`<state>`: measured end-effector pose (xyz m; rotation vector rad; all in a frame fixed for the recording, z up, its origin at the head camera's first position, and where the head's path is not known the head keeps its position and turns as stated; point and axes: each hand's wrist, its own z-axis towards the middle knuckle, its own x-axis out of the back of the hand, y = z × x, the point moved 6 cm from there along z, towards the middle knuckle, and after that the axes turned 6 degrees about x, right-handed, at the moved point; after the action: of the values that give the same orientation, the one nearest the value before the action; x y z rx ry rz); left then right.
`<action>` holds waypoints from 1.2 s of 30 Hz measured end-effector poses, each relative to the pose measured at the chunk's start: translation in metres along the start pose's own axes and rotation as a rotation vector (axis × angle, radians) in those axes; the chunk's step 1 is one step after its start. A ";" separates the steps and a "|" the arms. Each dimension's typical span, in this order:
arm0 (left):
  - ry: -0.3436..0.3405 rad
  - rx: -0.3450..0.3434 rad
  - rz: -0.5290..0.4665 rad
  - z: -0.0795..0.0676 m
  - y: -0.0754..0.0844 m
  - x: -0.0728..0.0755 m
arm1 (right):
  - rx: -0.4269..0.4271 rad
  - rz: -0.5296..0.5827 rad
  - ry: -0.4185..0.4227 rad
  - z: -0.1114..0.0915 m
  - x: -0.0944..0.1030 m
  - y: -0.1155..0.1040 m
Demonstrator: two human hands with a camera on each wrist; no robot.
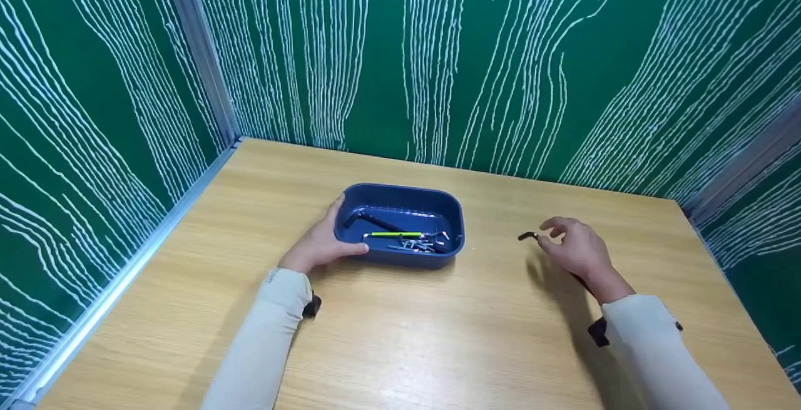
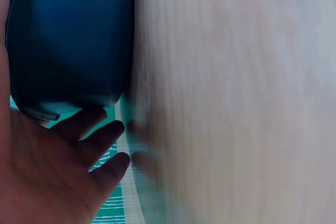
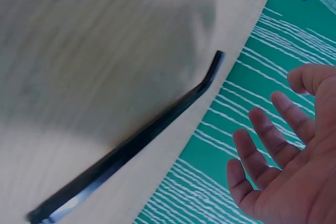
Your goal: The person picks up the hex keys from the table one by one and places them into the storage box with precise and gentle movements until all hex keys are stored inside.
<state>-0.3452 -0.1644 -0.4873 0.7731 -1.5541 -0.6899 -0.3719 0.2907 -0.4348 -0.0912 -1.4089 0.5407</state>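
A dark blue plastic bin (image 1: 400, 260) stands on the wooden table. My left hand (image 1: 325, 235) grips its left end, thumb at the near rim and index finger along the end wall; in the left wrist view, other fingers (image 2: 107, 174) spread below the bin. Inside lie a black hex key (image 1: 375, 221), a hex key with a yellow-green sleeve (image 1: 395, 234) and several small silver hex keys (image 1: 416, 245). My right hand (image 1: 579, 250) hovers right of the bin over another black hex key (image 3: 131, 148). Its fingers are loosely bent and apart from that key.
The light wooden table (image 1: 388, 347) is bounded by green panels (image 1: 382, 84) with wavy white lines. A metal post (image 1: 200, 47) rises at the back left corner, and a metal rail (image 1: 125, 285) runs along the left edge.
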 end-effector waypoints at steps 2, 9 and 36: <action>-0.001 -0.001 0.005 0.000 0.000 0.000 | -0.014 0.003 -0.015 -0.001 -0.002 0.005; -0.010 -0.012 0.013 0.001 -0.001 0.000 | -0.084 0.015 -0.075 -0.005 -0.006 0.022; 0.020 0.004 -0.001 -0.001 -0.001 0.002 | -0.211 0.023 -0.228 -0.020 -0.025 0.058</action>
<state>-0.3446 -0.1661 -0.4868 0.7818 -1.5376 -0.6782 -0.3716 0.3361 -0.4823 -0.2208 -1.6869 0.4291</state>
